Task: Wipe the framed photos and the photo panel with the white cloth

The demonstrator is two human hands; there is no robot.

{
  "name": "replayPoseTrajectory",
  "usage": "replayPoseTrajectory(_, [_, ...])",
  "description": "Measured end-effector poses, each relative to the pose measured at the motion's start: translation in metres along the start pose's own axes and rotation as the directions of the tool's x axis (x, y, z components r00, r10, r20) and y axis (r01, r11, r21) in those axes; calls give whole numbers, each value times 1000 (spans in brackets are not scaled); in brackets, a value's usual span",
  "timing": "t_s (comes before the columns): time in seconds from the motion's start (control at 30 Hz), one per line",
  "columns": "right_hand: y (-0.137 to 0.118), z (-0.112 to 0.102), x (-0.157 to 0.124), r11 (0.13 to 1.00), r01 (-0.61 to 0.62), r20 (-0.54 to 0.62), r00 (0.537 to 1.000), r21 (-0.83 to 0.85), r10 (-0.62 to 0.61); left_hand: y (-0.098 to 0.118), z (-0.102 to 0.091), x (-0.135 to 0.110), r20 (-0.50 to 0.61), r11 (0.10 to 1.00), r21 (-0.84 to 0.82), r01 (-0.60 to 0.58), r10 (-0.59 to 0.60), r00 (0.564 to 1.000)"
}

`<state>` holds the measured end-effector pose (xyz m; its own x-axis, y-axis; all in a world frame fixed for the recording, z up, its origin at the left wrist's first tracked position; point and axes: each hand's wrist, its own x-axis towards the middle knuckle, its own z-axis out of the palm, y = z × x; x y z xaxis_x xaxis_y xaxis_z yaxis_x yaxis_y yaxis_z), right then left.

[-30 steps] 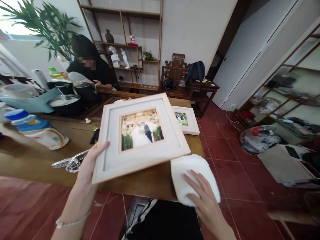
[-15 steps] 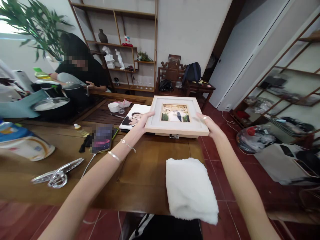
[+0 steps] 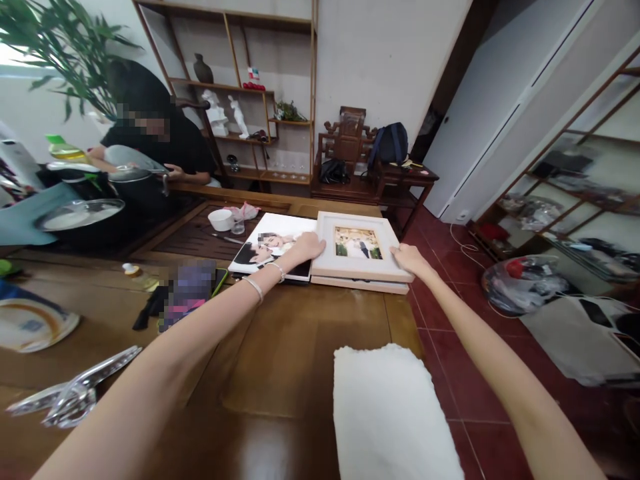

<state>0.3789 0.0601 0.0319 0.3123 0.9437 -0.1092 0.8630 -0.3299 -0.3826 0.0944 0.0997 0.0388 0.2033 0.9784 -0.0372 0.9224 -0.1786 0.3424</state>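
Observation:
A pale wooden picture frame (image 3: 327, 261) with a small photo in a wide white mat lies on top of another frame (image 3: 360, 286) at the table's far right. My left hand (image 3: 310, 248) grips its left side, fingers closed round the edge. On the opposite side, my right hand (image 3: 407, 257) also closes on the frame. Just left of the stack lies a white photo album (image 3: 265, 250) with portraits on its cover, partly behind my left wrist. A white towel (image 3: 390, 407) rests on the table's near right.
On the wooden table (image 3: 280, 353) at left are a phone (image 3: 193, 293), a metal clamp-like tool (image 3: 75, 390), a small bottle (image 3: 140, 277), a white bowl (image 3: 221, 219) and a lidded pan (image 3: 83, 217). A person (image 3: 155, 133) sits at the far left.
The held picture frame has come down onto the frame beneath it. My view has shifted, so the towel and the metal tool appear nearer the bottom edge.

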Motion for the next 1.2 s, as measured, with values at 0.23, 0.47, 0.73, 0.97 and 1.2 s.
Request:
replayPoseTrajectory(0.23, [9,3,-5,984,41,-8,999,-171,-43,4,15,8,1,997,80,-13,13,1000])
replayPoseTrajectory(0.47, [4,6,-14,980,52,-5,999,-190,-54,3,12,5,-56,998,60,-8,11,998])
replayPoseTrajectory(0.73, [-3,10,-23,996,37,-63,997,-80,-43,4,12,-9,-96,999,29,16,-13,995])
replayPoseTrajectory(0.97, [-4,-10,-111,940,335,-193,928,62,-318,-24,-16,-39,-130,1000,18,23,-21,991])
replayPoseTrajectory(1.2, [31,28,-309,431,898,-160,440,92,-884,-110,-33,-63,-279,929,5,369,-353,893])
